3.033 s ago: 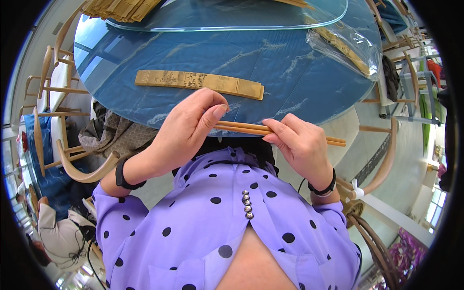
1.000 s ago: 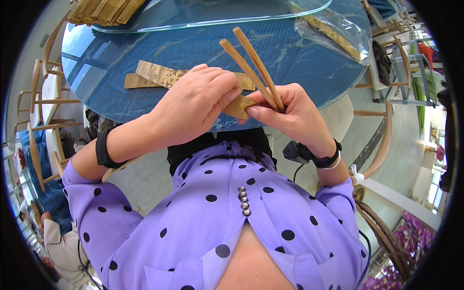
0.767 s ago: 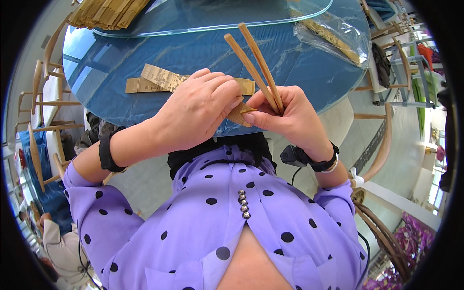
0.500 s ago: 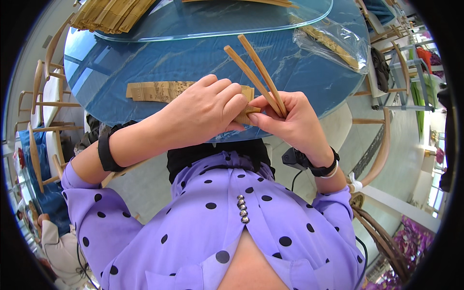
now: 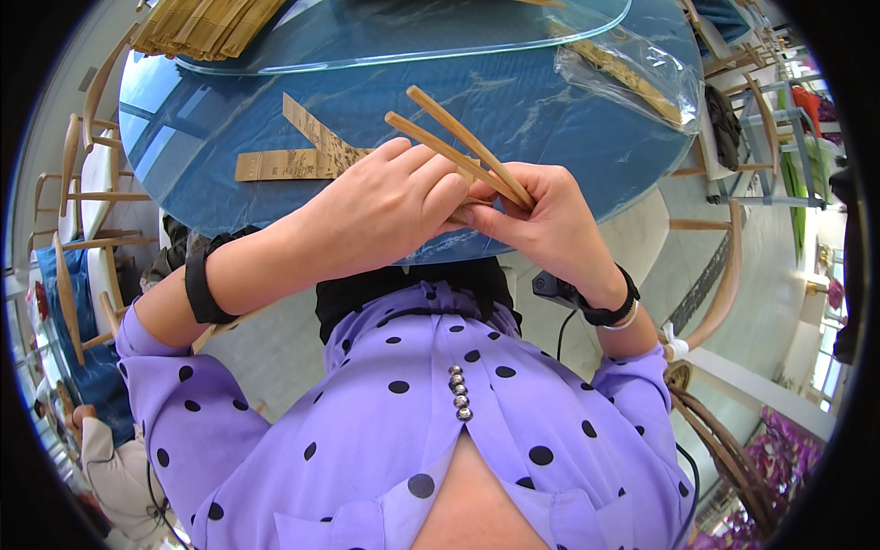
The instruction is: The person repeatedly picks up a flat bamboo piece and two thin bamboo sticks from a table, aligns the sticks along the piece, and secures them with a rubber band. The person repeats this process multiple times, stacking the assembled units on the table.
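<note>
A pair of wooden chopsticks (image 5: pixel 463 139) is gripped in my right hand (image 5: pixel 555 220), their free ends pointing up and left and spread apart. My left hand (image 5: pixel 390 197) is closed, back of the hand upward, against the right fingertips. Between the two hands is the end of a brown paper chopstick sleeve (image 5: pixel 456 217), mostly hidden by my fingers. On the blue table beyond my left wrist lie printed paper sleeves (image 5: pixel 261 165), partly covered by that hand. One slanted sleeve (image 5: pixel 307 119) sticks out away from me.
A glass turntable (image 5: pixel 385 60) covers the far part of the blue table (image 5: pixel 211 110). A bundle of wrapped chopsticks (image 5: pixel 206 27) lies at the far left. A clear plastic bag (image 5: pixel 642 82) with sleeves in it is at the far right. Wooden chairs (image 5: pixel 724 266) stand around.
The chopsticks have tilted further left, and my right hand has turned slightly with them. One sleeve on the table now stands out at an angle from the rest.
</note>
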Available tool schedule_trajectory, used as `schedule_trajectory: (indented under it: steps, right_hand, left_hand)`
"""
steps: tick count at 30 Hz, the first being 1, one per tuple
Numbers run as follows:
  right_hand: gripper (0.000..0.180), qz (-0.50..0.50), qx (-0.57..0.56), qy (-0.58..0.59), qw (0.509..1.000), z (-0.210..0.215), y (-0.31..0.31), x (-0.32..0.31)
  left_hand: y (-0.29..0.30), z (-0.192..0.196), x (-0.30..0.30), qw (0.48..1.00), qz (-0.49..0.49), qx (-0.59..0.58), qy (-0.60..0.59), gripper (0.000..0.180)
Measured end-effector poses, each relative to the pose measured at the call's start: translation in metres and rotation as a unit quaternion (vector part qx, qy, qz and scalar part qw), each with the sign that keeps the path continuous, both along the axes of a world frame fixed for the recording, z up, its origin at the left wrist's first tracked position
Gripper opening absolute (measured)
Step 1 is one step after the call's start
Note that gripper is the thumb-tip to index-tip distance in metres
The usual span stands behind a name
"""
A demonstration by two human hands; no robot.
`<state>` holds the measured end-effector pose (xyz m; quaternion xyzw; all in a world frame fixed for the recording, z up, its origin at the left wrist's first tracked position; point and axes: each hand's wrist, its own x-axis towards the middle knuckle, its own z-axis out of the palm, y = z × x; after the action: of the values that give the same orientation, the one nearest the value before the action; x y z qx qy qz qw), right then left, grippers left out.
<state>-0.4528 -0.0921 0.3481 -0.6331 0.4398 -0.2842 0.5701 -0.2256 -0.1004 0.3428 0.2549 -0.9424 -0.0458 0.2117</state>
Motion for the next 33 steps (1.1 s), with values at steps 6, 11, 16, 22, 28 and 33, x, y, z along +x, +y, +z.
schedule_trajectory:
  steps: [6,11,16,22,28,33]
  right_hand:
    - [0.03,-0.03,-0.24,0.148,0.959,0.032,0.006,-0.024]
    - [0.029,-0.068,-0.445,0.281,0.848,0.032,0.021,-0.046]
    - [0.035,-0.071,-0.594,0.296,0.745,0.018,0.016,-0.049]
    - [0.037,-0.032,-0.534,0.343,0.772,0.021,0.019,-0.043]
    - [0.039,0.006,-0.506,0.364,0.782,0.023,0.016,-0.04]
    - [0.037,0.006,-0.511,0.342,0.788,0.014,0.013,-0.028]
  left_hand:
    - [-0.004,0.005,0.016,0.999,0.025,-0.024,0.016,0.034]
    - [-0.006,0.012,0.024,0.999,0.045,-0.005,0.021,0.041]
    - [-0.009,0.016,0.024,0.999,0.045,-0.007,0.017,0.037]
    - [-0.008,0.013,0.023,0.998,0.051,-0.017,0.029,0.037]
    - [-0.007,0.011,0.023,0.998,0.056,-0.01,0.004,0.037]
    - [-0.006,0.009,0.025,0.997,0.076,0.019,-0.014,0.044]
